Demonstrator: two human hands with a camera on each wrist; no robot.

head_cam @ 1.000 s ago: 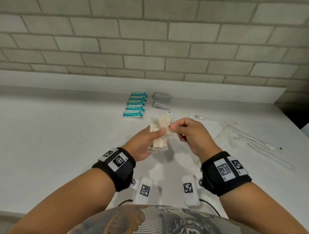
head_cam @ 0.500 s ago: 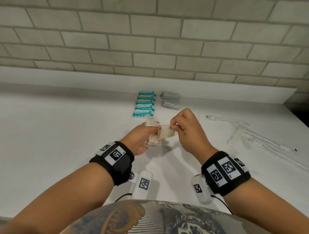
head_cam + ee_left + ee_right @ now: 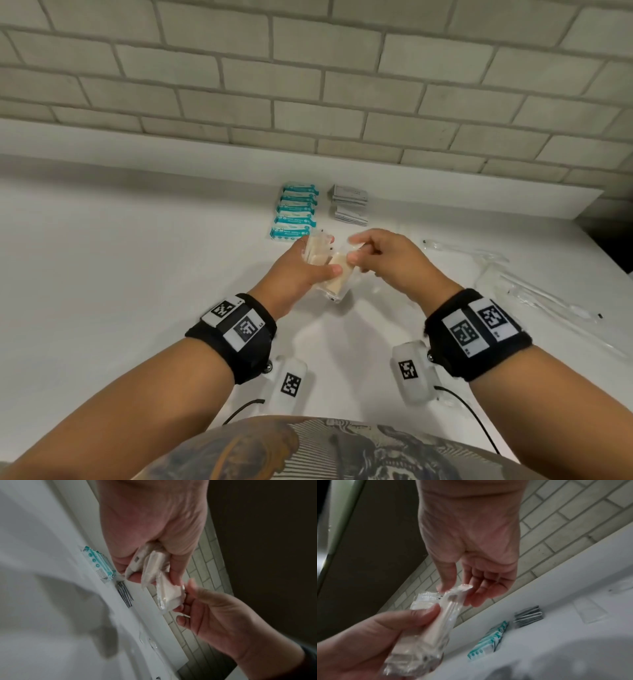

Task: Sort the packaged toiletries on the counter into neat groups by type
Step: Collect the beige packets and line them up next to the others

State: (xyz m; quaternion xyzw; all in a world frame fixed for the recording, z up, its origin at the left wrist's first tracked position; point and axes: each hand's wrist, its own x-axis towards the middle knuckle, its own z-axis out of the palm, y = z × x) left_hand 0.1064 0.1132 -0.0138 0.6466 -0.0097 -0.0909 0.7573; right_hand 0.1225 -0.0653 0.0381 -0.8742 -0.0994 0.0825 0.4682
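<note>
Lower now, the clear-wrapped beige packet [image 3: 337, 286] pinched by the right hand [image 3: 390, 263] lies against the stack of like packets [image 3: 317, 253] gripped in the left hand [image 3: 294, 274], above the white bench [image 3: 137, 274]. Square edges flush before releasing.

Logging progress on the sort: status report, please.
Left grip holds beige packets. Right grip pinches the front one. Teal packs, grey sachets grouped behind. Nothing blocking.

A pale brick-tiled wall [image 3: 308, 85] rises beyond the fingers [image 3: 373, 241]; a white counter [image 3: 102, 274] spreads beneath them; far right, perhaps a dark opening [image 3: 615, 240].
</note>
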